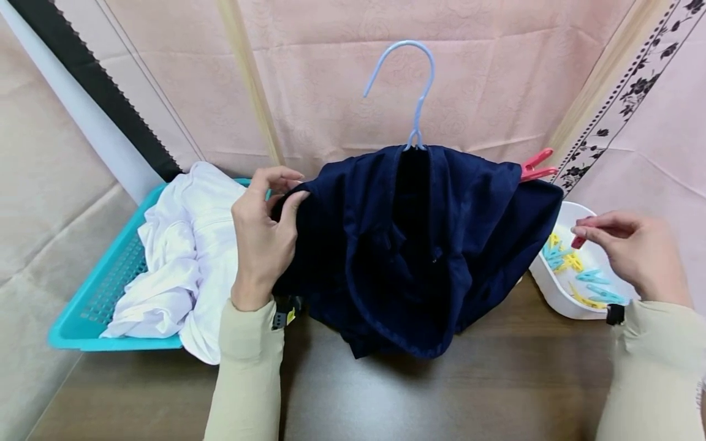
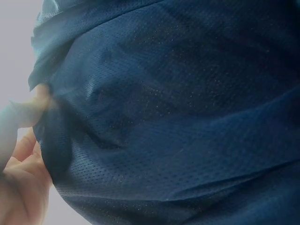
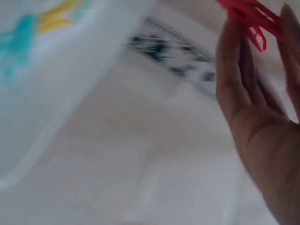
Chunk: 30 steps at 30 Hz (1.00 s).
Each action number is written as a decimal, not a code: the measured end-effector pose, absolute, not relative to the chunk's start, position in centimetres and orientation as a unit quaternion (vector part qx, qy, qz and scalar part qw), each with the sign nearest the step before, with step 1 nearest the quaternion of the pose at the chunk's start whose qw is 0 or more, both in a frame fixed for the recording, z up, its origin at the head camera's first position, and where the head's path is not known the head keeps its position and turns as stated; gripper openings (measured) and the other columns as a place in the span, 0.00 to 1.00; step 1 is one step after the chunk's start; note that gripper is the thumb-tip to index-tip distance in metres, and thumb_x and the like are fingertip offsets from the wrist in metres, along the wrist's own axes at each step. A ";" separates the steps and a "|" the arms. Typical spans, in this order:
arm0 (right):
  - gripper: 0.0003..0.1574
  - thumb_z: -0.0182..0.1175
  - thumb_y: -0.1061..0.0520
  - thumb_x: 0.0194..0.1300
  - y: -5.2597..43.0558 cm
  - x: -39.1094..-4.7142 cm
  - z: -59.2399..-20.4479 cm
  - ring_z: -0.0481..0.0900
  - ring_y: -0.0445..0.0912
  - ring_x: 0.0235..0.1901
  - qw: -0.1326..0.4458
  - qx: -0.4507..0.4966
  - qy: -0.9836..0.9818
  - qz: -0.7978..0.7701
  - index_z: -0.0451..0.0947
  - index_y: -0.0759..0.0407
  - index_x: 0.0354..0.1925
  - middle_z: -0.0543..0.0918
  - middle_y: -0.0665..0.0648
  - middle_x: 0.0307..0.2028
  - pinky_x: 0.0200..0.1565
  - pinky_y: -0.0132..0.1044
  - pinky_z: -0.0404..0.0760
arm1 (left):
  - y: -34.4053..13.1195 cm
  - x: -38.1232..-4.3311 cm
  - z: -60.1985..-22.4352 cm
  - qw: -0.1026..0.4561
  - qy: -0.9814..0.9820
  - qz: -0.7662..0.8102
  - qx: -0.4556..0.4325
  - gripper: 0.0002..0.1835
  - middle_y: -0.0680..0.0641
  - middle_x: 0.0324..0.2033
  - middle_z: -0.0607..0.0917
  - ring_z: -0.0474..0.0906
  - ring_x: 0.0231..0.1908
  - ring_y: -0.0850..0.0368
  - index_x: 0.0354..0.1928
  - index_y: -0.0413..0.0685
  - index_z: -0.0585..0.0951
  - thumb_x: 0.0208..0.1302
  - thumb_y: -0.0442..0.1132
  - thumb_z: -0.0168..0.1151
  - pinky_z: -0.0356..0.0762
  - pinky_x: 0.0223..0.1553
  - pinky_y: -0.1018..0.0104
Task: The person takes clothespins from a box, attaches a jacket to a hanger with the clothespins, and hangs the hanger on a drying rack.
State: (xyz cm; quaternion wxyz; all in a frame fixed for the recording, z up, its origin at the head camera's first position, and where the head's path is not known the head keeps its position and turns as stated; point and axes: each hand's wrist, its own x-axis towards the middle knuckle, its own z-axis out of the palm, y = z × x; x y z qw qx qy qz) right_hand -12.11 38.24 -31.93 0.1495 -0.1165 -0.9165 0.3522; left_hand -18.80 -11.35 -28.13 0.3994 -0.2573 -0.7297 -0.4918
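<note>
A dark navy jacket [image 1: 491, 245] with an open front zip hangs on a light blue hanger [image 1: 425, 92], whose hook rises above the collar. My left hand [image 1: 261, 233] pinches the jacket's left shoulder edge between thumb and fingers; the left wrist view is filled by the navy mesh fabric [image 2: 154, 108]. One red clothespin [image 1: 534, 168] is clipped on the jacket's right shoulder. Over the white tub, my right hand [image 1: 642, 248] pinches a second red clothespin [image 1: 580, 236], which also shows at the top of the right wrist view [image 3: 251, 18].
A white plastic tub [image 1: 551, 300] with several yellow and light blue clothespins [image 1: 592, 285] stands at right on the brown table [image 1: 496, 380]. At left is a turquoise basket [image 1: 110, 343] heaped with white clothing [image 1: 187, 257]. Pink cloth [image 1: 331, 79] hangs behind.
</note>
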 end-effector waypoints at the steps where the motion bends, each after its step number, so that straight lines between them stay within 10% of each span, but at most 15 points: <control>1: 0.16 0.64 0.51 0.71 37.5 -11.7 -31.2 0.74 0.18 0.33 0.177 -0.104 -0.905 0.372 0.85 0.63 0.48 0.81 0.19 0.27 0.36 0.16 0.68 | -11.3 -18.8 -28.1 0.398 -0.729 -0.494 -0.257 0.10 0.40 0.37 0.85 0.81 0.39 0.57 0.43 0.32 0.80 0.66 0.32 0.68 0.79 0.43 0.77; 5: 0.20 0.67 0.67 0.65 33.6 -10.1 -28.2 0.81 0.24 0.33 0.289 -0.054 -0.845 0.447 0.84 0.55 0.54 0.85 0.28 0.32 0.40 0.12 0.73 | -11.0 -18.7 -28.2 0.389 -0.725 -0.505 -0.262 0.10 0.39 0.36 0.84 0.80 0.41 0.58 0.37 0.31 0.75 0.65 0.29 0.68 0.81 0.48 0.73; 9: 0.26 0.63 0.80 0.59 29.5 -8.8 -26.3 0.87 0.34 0.36 0.365 0.090 -0.759 0.531 0.80 0.74 0.57 0.89 0.45 0.38 0.45 0.18 0.80 | -10.9 -18.8 -28.2 0.380 -0.718 -0.511 -0.279 0.13 0.39 0.35 0.82 0.80 0.42 0.55 0.33 0.31 0.70 0.65 0.28 0.67 0.82 0.52 0.70; 16: 0.22 0.64 0.83 0.54 21.0 -8.5 -22.4 0.89 0.53 0.41 0.302 0.346 -0.647 0.609 0.74 0.91 0.49 0.85 0.77 0.44 0.50 0.34 0.85 | -11.2 -19.0 -28.2 0.392 -0.730 -0.483 -0.283 0.16 0.39 0.34 0.83 0.77 0.38 0.54 0.31 0.32 0.66 0.67 0.29 0.65 0.74 0.42 0.78; 30: 0.10 0.67 0.69 0.64 9.0 -15.1 -17.9 0.87 0.38 0.40 0.193 0.396 -0.800 0.407 0.81 0.66 0.45 0.87 0.55 0.39 0.50 0.30 0.84 | -10.7 -18.6 -28.1 0.412 -0.737 -0.459 -0.276 0.16 0.39 0.35 0.85 0.75 0.34 0.53 0.32 0.33 0.67 0.69 0.32 0.65 0.67 0.35 0.72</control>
